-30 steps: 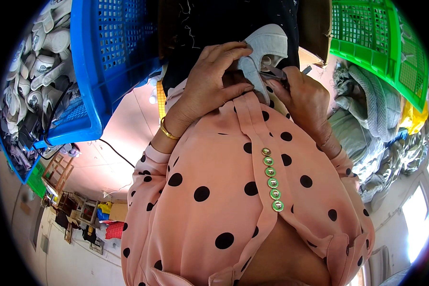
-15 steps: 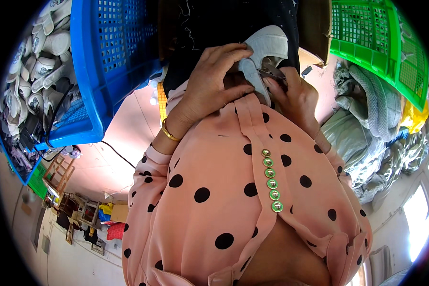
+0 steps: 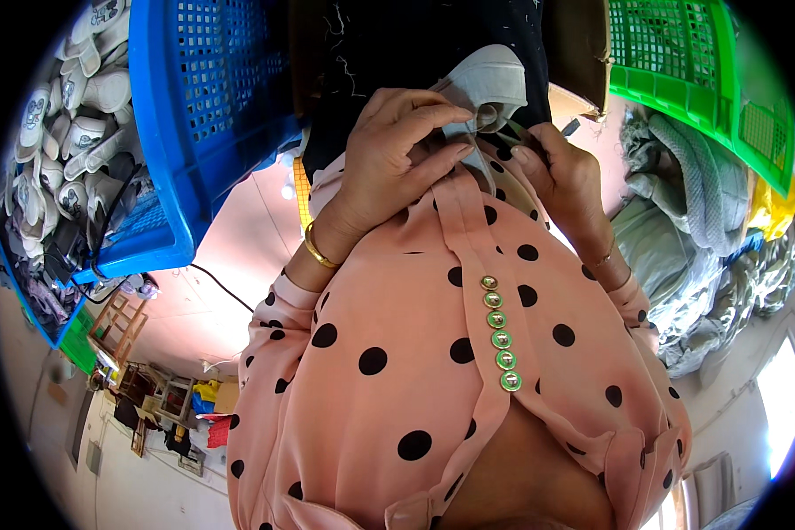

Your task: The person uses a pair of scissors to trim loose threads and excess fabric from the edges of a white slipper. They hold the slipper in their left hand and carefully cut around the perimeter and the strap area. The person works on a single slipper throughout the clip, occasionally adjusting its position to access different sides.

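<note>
A white shoe (image 3: 495,78), its rounded end away from me, lies over my lap. My left hand (image 3: 406,141) is closed on its left side, fingers and thumb pinching the edge near the opening. To the right of the shoe, my right hand (image 3: 561,163) is closed around small metal snips (image 3: 523,139). Fingers cover most of the snips, so only a narrow part shows, a little apart from the shoe. The lower end of the shoe is partly hidden behind my left hand.
On the left stands a blue plastic basket (image 3: 163,132), with a heap of white shoes (image 3: 88,132) beyond its rim. A green basket (image 3: 724,97) is at the upper right. Below it lie grey-white fabric bundles (image 3: 680,238). A small wooden stool (image 3: 113,327) stands at lower left.
My right hand has moved a little right, drawing the snips away from the shoe opening. My left hand has turned slightly and still grips the shoe.
</note>
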Motion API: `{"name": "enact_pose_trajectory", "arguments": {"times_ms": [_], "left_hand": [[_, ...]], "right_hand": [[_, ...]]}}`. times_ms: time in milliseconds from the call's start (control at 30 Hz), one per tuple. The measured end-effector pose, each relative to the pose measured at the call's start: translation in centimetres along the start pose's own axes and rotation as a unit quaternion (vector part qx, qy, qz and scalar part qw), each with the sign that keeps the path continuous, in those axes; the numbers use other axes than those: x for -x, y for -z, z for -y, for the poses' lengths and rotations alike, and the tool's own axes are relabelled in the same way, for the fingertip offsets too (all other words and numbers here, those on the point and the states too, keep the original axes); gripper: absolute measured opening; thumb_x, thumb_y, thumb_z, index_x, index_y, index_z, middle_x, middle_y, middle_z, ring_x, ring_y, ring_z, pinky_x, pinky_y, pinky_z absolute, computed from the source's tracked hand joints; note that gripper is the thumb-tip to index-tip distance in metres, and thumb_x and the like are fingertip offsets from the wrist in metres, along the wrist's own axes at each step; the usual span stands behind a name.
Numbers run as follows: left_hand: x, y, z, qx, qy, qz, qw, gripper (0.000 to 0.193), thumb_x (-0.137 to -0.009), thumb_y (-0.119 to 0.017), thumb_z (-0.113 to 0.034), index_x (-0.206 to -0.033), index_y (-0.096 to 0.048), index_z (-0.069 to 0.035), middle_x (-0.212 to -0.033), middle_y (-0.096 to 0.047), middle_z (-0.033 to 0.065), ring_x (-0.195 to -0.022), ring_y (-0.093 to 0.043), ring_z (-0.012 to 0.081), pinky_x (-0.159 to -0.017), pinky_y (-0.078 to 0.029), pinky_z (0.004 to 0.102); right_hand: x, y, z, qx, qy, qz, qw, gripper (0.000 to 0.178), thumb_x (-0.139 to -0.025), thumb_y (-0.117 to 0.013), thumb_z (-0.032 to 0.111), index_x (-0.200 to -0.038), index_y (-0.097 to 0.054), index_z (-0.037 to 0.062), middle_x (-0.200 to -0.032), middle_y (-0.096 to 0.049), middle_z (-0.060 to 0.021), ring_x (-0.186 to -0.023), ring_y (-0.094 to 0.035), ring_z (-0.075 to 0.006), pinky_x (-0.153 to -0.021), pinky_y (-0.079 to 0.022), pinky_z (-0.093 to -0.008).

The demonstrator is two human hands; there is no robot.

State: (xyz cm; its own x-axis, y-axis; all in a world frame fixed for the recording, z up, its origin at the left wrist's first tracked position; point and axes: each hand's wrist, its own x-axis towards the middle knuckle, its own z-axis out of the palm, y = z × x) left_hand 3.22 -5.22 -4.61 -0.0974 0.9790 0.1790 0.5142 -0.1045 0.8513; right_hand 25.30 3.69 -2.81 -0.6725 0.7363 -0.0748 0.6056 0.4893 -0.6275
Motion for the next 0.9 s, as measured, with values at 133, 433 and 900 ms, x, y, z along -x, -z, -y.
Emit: {"name": "enact_pose_trajectory", "arguments": {"times_ms": [133, 433, 900], "left_hand": [[-0.6, -0.3, -0.5, -0.053, -0.007, 0.004, 0.999, 0.027, -0.075, -0.079, -0.023, -0.1, -0.074, -0.015, -0.092, -0.063, 0.001, -0.091, -0.056, 0.0205, -0.079, -0.047, 0.0322], [-2.8, -0.7, -1.8, -0.21, -0.097, 0.047, 0.972, 0.016, -0.077, -0.076, -0.02, -0.09, -0.072, -0.01, -0.086, -0.061, 0.0002, -0.086, -0.055, 0.0203, -0.073, -0.047, 0.0329], [0.3, -1.1, 0.6, 0.376, 0.276, 0.035, 0.884, 0.011, -0.098, -0.059, -0.015, -0.095, -0.059, -0.004, -0.084, -0.06, -0.0028, -0.073, -0.052, 0.0012, -0.065, -0.044, 0.0163]], "right_hand": [[0.2, 0.1, -0.3, 0.045, 0.027, 0.018, 0.998, 0.035, -0.091, -0.064, 0.041, -0.086, -0.057, 0.0068, -0.059, -0.059, -0.0088, -0.05, -0.061, -0.0285, -0.045, -0.046, -0.0354], [0.6, 0.6, -0.7, 0.037, -0.021, 0.029, 0.999, 0.039, -0.092, -0.063, 0.042, -0.08, -0.055, 0.0058, -0.058, -0.059, -0.0111, -0.051, -0.061, -0.0303, -0.044, -0.045, -0.0369], [-3.2, 2.3, 1.2, 0.2, 0.16, 0.08, 0.963, 0.041, -0.09, -0.062, 0.045, -0.074, -0.054, 0.0076, -0.053, -0.055, -0.0051, -0.048, -0.059, -0.0231, -0.042, -0.042, -0.0331]]}}
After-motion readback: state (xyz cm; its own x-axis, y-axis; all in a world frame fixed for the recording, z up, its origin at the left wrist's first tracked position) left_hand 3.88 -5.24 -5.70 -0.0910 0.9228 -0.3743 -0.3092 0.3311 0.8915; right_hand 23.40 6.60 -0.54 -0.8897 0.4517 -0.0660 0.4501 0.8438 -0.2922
